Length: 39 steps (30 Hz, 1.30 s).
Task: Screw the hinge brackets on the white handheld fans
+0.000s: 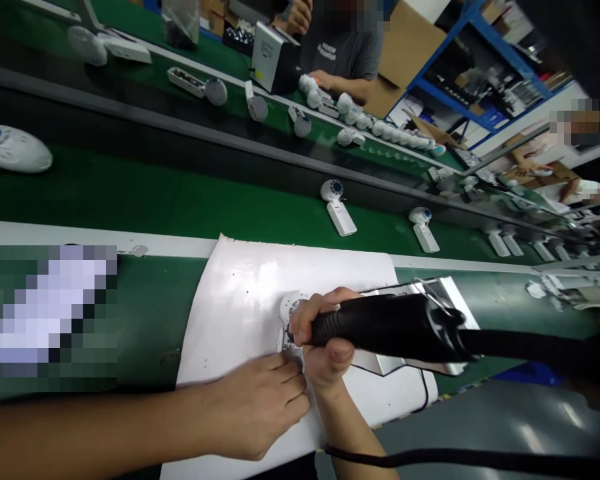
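My right hand (325, 370) is wrapped round a black electric screwdriver (385, 323), whose thick cable runs off to the right. The tool lies almost level, its front end at a small white plastic housing (293, 301) with a round, slotted head. That housing rests on a white sheet (235, 313), partly covered by my fingers. From the left, my left hand (263, 407) reaches in with curled fingers against the housing's lower part. The exact grip and the screwdriver's tip are hidden.
Behind the sheet, a green conveyor belt (180, 193) carries white units with round heads, such as one unit (337, 207). A shiny metal plate (453, 300) sits behind the screwdriver. A co-worker (350, 67) sits across the line. A black cable (405, 459) crosses the front.
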Each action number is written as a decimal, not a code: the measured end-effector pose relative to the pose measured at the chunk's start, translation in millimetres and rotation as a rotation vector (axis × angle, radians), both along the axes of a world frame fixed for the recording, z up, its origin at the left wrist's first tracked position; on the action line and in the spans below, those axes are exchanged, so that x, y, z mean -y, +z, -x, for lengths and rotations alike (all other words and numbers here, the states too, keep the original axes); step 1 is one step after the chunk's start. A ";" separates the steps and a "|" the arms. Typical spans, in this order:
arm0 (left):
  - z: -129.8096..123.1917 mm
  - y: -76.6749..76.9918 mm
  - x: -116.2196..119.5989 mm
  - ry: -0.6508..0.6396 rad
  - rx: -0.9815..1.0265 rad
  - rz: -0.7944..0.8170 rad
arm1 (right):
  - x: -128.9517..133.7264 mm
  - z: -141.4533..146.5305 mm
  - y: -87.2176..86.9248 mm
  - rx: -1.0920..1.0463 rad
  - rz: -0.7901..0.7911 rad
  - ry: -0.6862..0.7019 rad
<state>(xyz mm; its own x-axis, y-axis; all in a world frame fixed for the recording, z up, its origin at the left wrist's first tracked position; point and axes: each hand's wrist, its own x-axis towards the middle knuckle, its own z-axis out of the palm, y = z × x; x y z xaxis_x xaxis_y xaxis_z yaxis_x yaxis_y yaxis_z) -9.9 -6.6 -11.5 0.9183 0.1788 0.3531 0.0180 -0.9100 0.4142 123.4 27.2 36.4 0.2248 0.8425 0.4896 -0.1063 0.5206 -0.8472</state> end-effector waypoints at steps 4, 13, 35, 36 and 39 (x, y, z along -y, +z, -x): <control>1.4 -1.7 0.3 0.009 0.038 -0.034 | 15.4 -22.0 19.7 0.008 -0.133 -0.074; 0.9 4.0 1.2 0.025 0.041 -0.013 | 29.8 -107.1 56.9 0.324 -0.223 -0.747; -2.6 4.1 0.0 0.002 0.017 -0.093 | 14.6 -39.5 12.8 -0.060 0.017 -0.208; -2.4 4.7 0.2 0.011 0.024 -0.106 | 14.7 -38.9 11.5 -0.073 0.022 -0.209; -1.4 6.7 1.4 0.086 0.025 -0.168 | 13.7 -36.3 7.2 -0.113 0.032 -0.206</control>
<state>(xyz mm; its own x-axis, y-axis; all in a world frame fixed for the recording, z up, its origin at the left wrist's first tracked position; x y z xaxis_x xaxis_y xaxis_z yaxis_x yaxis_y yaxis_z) -8.5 -8.0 -4.8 0.8927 0.1931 0.4071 0.0906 -0.9620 0.2576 159.7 13.4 43.6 0.4456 0.7877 0.4255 -0.0958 0.5145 -0.8521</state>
